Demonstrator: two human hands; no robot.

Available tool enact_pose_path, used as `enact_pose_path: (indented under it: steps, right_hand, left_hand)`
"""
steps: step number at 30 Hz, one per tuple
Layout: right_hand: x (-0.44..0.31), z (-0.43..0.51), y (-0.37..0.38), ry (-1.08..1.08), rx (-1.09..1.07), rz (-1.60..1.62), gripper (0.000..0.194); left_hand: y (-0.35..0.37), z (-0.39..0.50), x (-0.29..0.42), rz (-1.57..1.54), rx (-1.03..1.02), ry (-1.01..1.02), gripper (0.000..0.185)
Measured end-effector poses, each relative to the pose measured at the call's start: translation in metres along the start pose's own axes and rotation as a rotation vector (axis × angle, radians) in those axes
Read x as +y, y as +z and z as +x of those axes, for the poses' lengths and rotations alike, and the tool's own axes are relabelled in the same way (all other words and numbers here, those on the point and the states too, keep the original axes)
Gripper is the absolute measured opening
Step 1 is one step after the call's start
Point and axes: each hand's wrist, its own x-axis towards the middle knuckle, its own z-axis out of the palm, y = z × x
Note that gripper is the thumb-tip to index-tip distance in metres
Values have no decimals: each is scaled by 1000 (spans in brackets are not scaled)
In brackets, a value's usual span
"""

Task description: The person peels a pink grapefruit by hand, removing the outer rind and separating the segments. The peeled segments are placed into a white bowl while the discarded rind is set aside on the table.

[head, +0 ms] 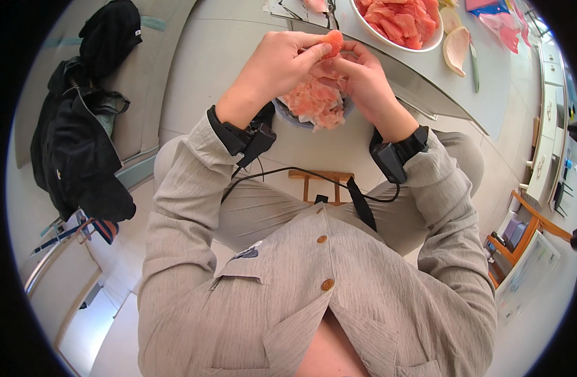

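My left hand pinches a peeled pink citrus segment, likely pomelo or grapefruit, between thumb and fingers. Against it, my right hand grips pale, translucent membrane with bent fingers. Both hands are close together above a bin heaped with pinkish membrane scraps; some hang over its near rim. Beyond the hands, a white bowl on the table is piled with pink citrus flesh. The right fingertips are partly hidden behind the fruit.
Thick pale rind pieces and a green-handled knife lie on the table, right of the bowl. Pink and blue plastic packaging is farther back. A black cable runs between my wrist devices. Black clothing drapes over furniture at left.
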Motion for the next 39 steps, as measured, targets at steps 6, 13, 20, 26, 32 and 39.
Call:
enact_pose_path:
  steps: [6, 13, 20, 26, 32, 39]
  right_hand:
    - [7, 2, 1, 0, 26, -13, 45]
    - [5, 2, 0, 73, 3, -37, 48]
    - [7, 2, -7, 80, -37, -79, 50]
    - [5, 5, -10, 129, -14, 8, 46]
    - [9, 6, -11, 114, -17, -53, 40]
    - [5, 5, -14, 160, -87, -31, 36]
  left_hand:
    - [4, 0, -1, 62, -2, 12, 34]
    - [2, 3, -4, -58, -64, -105, 35]
    - [-3, 7, -7, -45, -137, -175, 36]
    - [-1, 10, -7, -28, -153, -150, 37]
    - [-2, 10, -5, -203, -135, -211, 40]
    - [1, 14, -9, -121, -151, -232, 35]
